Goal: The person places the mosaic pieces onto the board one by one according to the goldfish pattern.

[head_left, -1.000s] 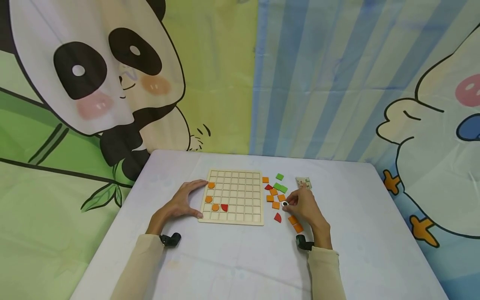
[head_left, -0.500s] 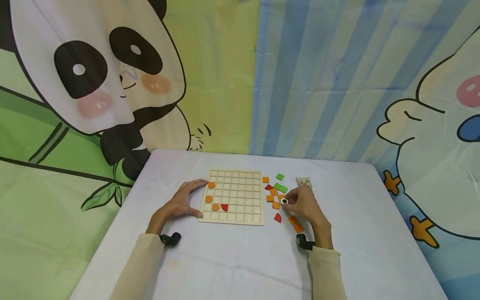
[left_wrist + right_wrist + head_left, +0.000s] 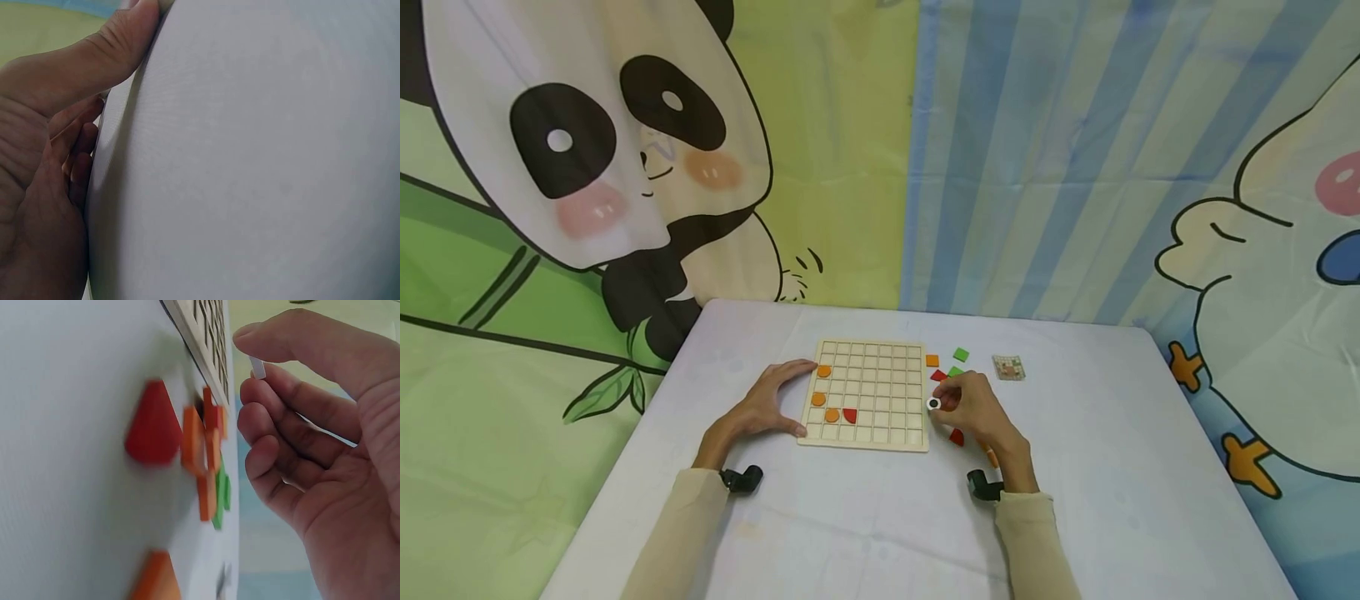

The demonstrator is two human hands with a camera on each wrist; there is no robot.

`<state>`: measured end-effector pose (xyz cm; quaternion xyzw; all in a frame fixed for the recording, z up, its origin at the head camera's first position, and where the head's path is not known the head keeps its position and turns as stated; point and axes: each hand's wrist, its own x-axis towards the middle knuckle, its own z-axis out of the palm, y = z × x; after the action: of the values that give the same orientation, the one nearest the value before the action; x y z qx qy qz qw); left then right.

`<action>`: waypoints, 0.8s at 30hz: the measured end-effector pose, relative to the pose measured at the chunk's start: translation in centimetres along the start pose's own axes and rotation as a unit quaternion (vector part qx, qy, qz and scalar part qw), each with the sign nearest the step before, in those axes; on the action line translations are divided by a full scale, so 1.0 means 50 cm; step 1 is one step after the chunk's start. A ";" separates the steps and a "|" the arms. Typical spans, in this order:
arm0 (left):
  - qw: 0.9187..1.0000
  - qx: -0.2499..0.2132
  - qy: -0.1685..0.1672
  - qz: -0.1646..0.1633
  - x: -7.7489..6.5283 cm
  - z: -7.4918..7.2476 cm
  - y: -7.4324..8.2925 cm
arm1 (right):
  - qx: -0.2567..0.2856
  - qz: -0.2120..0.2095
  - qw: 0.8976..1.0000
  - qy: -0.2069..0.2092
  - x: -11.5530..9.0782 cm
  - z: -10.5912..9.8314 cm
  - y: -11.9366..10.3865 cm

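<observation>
From the head view, my right hand (image 3: 976, 410) has swung leftward from the loose pieces to the right edge of the pale, wooden-looking square grid board (image 3: 891, 387). It pinches a small round white disc with a black centre (image 3: 933, 403), which has travelled with it and is now just beside that edge, in none of the compartments. My left hand (image 3: 760, 407) hasn't shifted: it is spread in a loose curve along the board's left side, seemingly touching it and grasping nothing. On the board, three flat rounded orange pieces (image 3: 832, 415) and one red quarter-circle piece (image 3: 850, 415) lie as they did. My move uncovers the small square printed card (image 3: 1008, 367) and hides most of the loose orange squares (image 3: 932, 360). I judge the work mid-carry: the disc is out of the pile but not placed.

In the left wrist view, my thumb and curved fingers show at the board's edge; the rest is mostly white tabletop (image 3: 250, 156).

In the right wrist view, the disc stands edge-on between thumb and fingertip, apart from the tabletop; a loose red wedge (image 3: 154, 428) and loose green pieces (image 3: 219, 494) lie below the board's corner.
</observation>
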<state>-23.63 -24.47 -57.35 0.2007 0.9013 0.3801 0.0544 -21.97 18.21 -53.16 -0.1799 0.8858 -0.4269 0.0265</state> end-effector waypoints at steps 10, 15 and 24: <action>1.000 0.003 0.008 0.016 -0.002 -0.002 0.009 | 0.017 -0.043 0.998 -0.035 0.029 0.050 -0.006; 1.000 0.006 0.011 0.016 -0.002 0.000 0.009 | 0.005 -0.069 0.997 -0.040 0.052 0.069 -0.018; 1.000 0.009 0.007 0.008 -0.001 0.001 0.000 | 0.032 -0.073 0.995 -0.066 0.079 0.111 -0.046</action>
<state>-23.57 -24.46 -57.38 0.2057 0.9032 0.3742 0.0438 -23.85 11.40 -54.50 -0.2708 0.8528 -0.4427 0.0590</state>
